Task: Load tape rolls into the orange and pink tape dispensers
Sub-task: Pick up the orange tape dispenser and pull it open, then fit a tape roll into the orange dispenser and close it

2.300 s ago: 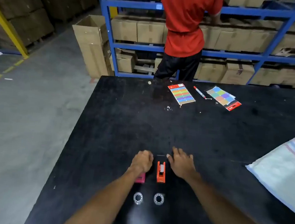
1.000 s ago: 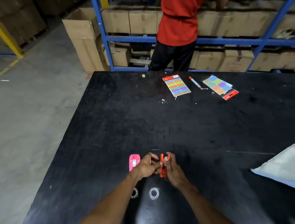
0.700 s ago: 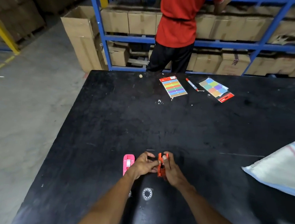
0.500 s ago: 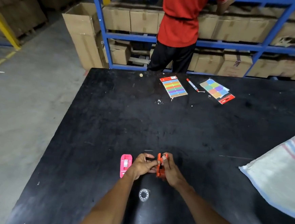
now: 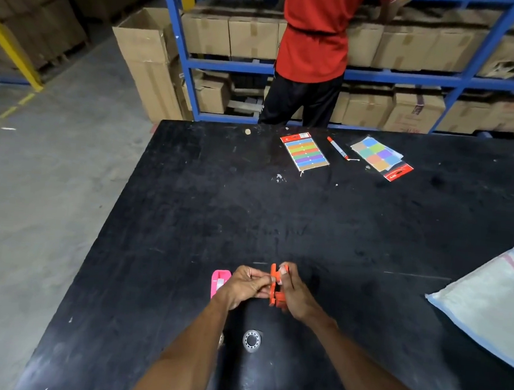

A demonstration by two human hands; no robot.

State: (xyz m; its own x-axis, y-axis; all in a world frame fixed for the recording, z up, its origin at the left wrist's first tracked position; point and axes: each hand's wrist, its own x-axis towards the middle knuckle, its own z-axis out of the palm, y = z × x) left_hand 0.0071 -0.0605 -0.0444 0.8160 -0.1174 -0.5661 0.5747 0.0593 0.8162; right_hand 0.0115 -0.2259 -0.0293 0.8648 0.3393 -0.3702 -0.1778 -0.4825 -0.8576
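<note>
Both hands, left (image 5: 244,284) and right (image 5: 295,293), pinch the orange dispenser (image 5: 275,288); tape roll (image 5: 251,341) waits on the bench (image 5: 186,220), pink dispenser (image 5: 220,282) untouched — loading barely begun.

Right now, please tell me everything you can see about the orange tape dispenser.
The orange tape dispenser is small, made of what looks like bright orange plastic, with something pale at its far end. It is lifted above the black table, far end away from the person. The left hand pinches its left side and the right hand grips its right side. Whether a roll sits inside cannot be told.
</note>
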